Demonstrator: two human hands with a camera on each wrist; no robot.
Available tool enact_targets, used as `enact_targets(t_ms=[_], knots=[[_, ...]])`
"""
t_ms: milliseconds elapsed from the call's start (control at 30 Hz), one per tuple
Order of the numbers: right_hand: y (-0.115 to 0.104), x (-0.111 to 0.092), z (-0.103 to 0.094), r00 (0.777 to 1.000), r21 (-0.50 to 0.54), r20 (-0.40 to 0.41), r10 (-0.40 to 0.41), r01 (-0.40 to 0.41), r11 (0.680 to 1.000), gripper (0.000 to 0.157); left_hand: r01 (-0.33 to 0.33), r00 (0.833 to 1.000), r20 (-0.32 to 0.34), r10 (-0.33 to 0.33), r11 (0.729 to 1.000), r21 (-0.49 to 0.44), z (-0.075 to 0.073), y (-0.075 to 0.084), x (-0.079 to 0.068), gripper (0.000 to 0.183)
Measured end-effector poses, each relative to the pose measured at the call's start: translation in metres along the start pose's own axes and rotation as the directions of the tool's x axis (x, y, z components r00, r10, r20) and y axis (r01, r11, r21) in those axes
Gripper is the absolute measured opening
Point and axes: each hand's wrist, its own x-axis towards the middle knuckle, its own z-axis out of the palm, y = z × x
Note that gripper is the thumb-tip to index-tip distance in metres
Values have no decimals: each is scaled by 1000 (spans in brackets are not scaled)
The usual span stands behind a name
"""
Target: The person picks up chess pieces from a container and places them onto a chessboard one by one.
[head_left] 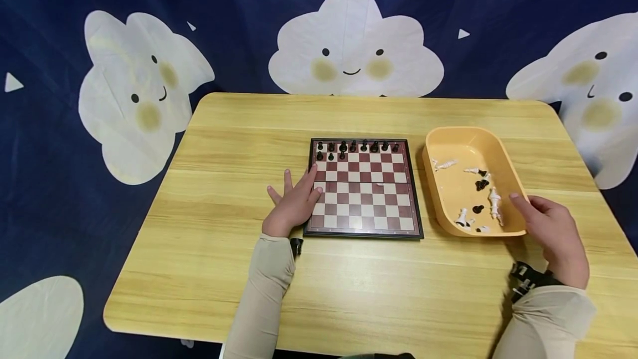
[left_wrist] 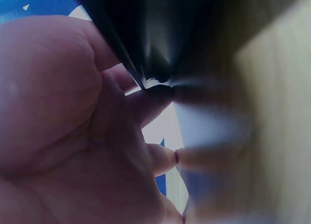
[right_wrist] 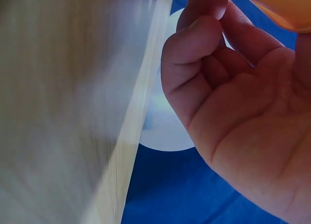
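A chessboard (head_left: 366,204) lies on the table, with a full row of black chess pieces (head_left: 353,145) along its far edge and three more in the row before it, at the left. My left hand (head_left: 294,206) rests at the board's left edge, fingers spread, thumb and index fingertip over the border. The left wrist view shows this palm (left_wrist: 58,97) close beside the board's dark edge. Over on the right, my right hand (head_left: 555,231) grips the near right corner of a yellow-orange plastic tray (head_left: 461,140), thumb at the rim. Other fingers (right_wrist: 189,46) curl below the tray.
Loose white chess pieces (head_left: 494,202) and black chess pieces (head_left: 482,184) lie scattered in the tray. The light wooden table (head_left: 224,181) has rounded corners. Behind it hangs a dark blue cloth (head_left: 234,15) with white smiling clouds. Each wrist wears a black strap (head_left: 533,278).
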Motion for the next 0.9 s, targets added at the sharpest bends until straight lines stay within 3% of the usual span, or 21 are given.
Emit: enact_targets(t_ms=[233,333,400,500,533,600,700,767,833,867,900], knots=[[-1,1,0,1000,-5,-19,-17,17,1000,82,2,1000,-3,-2,1000,-3,0,1,0,62],[-5,1,3,987,77,-151,-45,57,995,74,0,1000,-2,0,1000,-6,0,1,-1,62],[-8,0,7,949,143,-306,-70,119,983,75,-3,1000,-2,3,1000,-7,0,2,-1,62],[-15,0,12,850,212,-518,-98,238,948,83,-7,1000,-2,7,1000,-7,0,1,-1,62],[-17,-1,14,818,214,-564,-112,275,937,84,-8,1000,-2,8,1000,-6,-1,1,-1,62],[-21,-2,17,776,200,-614,-146,332,922,85,-6,1000,1,6,1000,-4,-1,1,-1,62],[-29,-5,22,729,186,-661,-177,388,903,78,-9,1000,3,9,1000,-6,-1,0,-1,62],[-34,-7,25,693,171,-694,-197,423,890,66,-10,1000,3,10,1000,-10,-1,-1,-1,62],[-40,-11,26,671,139,-709,-217,435,890,50,-15,1000,1,15,1000,-12,-1,-1,-1,62],[-42,-13,26,670,116,-706,-231,431,895,41,-16,1000,4,16,1000,-13,-1,-1,-2,62],[-45,-16,25,684,88,-687,-246,415,906,33,-18,1000,4,18,1000,-13,-1,0,-2,62]])
